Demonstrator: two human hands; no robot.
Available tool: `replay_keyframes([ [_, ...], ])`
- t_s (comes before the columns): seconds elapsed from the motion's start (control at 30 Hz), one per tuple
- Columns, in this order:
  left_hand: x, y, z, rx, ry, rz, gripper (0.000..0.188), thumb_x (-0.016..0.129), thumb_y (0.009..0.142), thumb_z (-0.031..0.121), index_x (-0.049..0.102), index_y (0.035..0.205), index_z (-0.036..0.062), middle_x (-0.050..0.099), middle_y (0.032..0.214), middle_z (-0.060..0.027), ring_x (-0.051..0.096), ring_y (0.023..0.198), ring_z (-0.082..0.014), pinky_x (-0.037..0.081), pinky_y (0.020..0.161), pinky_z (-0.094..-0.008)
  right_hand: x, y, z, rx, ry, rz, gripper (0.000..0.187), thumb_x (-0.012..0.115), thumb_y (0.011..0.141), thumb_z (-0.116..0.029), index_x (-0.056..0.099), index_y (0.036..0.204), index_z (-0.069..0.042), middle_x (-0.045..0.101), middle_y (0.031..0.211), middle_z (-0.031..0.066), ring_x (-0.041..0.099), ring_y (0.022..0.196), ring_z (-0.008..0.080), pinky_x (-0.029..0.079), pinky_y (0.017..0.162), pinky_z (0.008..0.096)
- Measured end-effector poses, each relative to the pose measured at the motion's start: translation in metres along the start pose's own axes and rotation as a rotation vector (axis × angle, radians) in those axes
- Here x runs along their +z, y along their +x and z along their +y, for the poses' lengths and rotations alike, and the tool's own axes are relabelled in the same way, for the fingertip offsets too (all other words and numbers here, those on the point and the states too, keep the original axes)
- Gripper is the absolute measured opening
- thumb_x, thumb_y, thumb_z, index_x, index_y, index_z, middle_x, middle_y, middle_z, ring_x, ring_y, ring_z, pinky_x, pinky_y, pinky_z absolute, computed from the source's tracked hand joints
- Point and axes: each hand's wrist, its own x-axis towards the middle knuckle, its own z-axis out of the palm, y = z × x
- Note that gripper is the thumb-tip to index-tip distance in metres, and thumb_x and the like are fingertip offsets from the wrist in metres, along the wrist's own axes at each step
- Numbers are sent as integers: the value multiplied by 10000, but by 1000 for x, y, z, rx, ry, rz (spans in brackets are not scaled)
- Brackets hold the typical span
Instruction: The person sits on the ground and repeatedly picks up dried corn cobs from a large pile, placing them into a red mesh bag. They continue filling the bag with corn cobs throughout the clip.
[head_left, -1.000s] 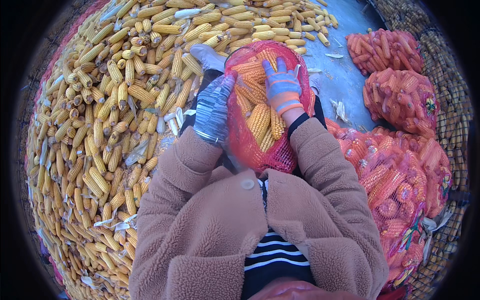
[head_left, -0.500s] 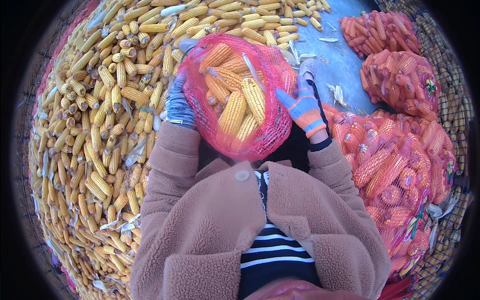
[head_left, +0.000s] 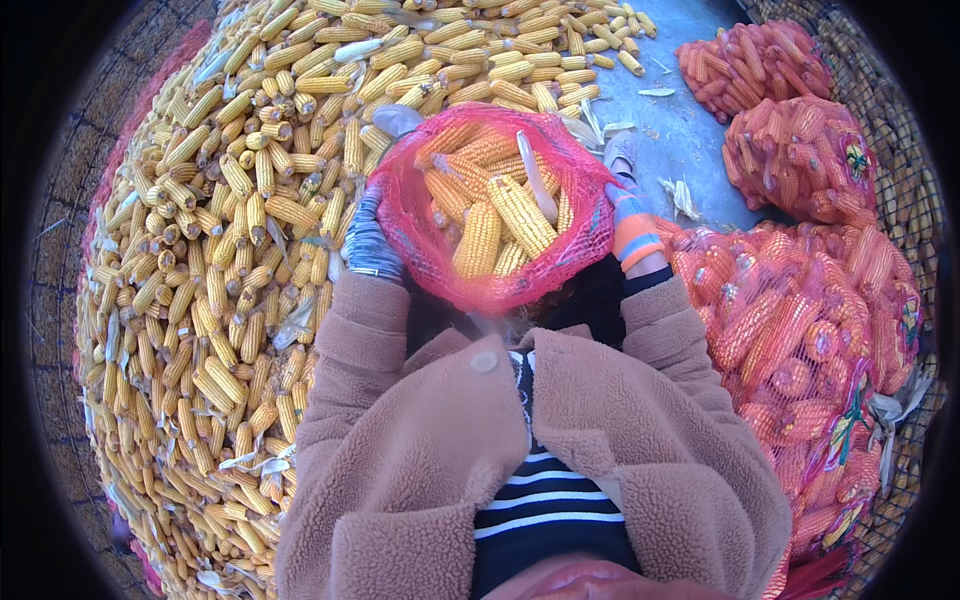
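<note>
A pink mesh bag (head_left: 408, 240) stands in front of me with its mouth spread wide. Yellow and orange corn cobs (head_left: 520, 216) lie inside, with a pale husk strip (head_left: 537, 178) on top. My left hand (head_left: 373, 243), in a grey patterned knit glove, grips the bag's left rim. On the opposite side my right hand (head_left: 635, 230), gloved in blue and orange stripes, closes on the mesh edge. The bag partly hides the fingers of both hands.
A big heap of loose corn cobs (head_left: 200, 300) spreads over the left and far side. Filled pink mesh bags (head_left: 800, 150) line the right, with larger ones (head_left: 770, 330) close to my right arm. Husk scraps (head_left: 682, 198) lie on the grey-blue ground (head_left: 650, 120).
My right hand, spread beside the bag before, has closed on its right edge. The bag's mouth looks wider and rounder, and the husk strip inside has shifted. My left hand still holds the rim.
</note>
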Motion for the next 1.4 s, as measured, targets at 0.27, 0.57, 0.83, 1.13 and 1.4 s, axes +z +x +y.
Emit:
replay_keyframes([
  [0.27, 86, -41, -41, -21, 239, -251, 434, 557, 900, 199, 525, 1277, -14, 589, 1240, -146, 557, 1149, -278, 427, 1013, -415, -99, 28, -112, -58, 611, 402, 229, 497, 899, -130, 640, 1025, -4, 643, 943, 74, 598, 827, 173, 490, 773, 300],
  [0.57, 38, 4, -16, -49, -22, -246, 421, 535, 939, 245, 518, 1284, 4, 577, 1266, -159, 560, 1148, -302, 427, 1013, -450, -81, 20, -93, -291, 221, 251, 272, 493, 885, -111, 644, 1082, 1, 644, 986, 79, 598, 889, 167, 482, 827, 285],
  [0.83, -3, 3, -4, -31, -92, -151, 375, 535, 943, 238, 554, 1235, 4, 608, 1212, -167, 598, 1083, -309, 493, 933, -465, -52, 6, -98, -230, 175, 165, 316, 525, 869, -100, 620, 1153, 0, 632, 1072, 102, 591, 962, 174, 471, 859, 269],
  [1.13, 8, -16, -5, -10, -77, -133, 442, 540, 939, 248, 489, 1310, 15, 558, 1275, -162, 545, 1165, -282, 443, 1010, -447, 9, -64, -164, -1078, -659, 341, 374, 615, 852, -40, 567, 1222, -12, 622, 1102, 121, 599, 968, 195, 481, 828, 315],
  [1.4, 22, -35, -5, -179, -240, -470, 440, 505, 952, 234, 467, 1329, 11, 540, 1303, -175, 538, 1179, -308, 430, 1022, -474, 124, -54, -103, -905, -1306, -893, 371, 547, 834, -48, 604, 1190, -132, 610, 1044, 138, 602, 1017, 296, 489, 871, 402],
])
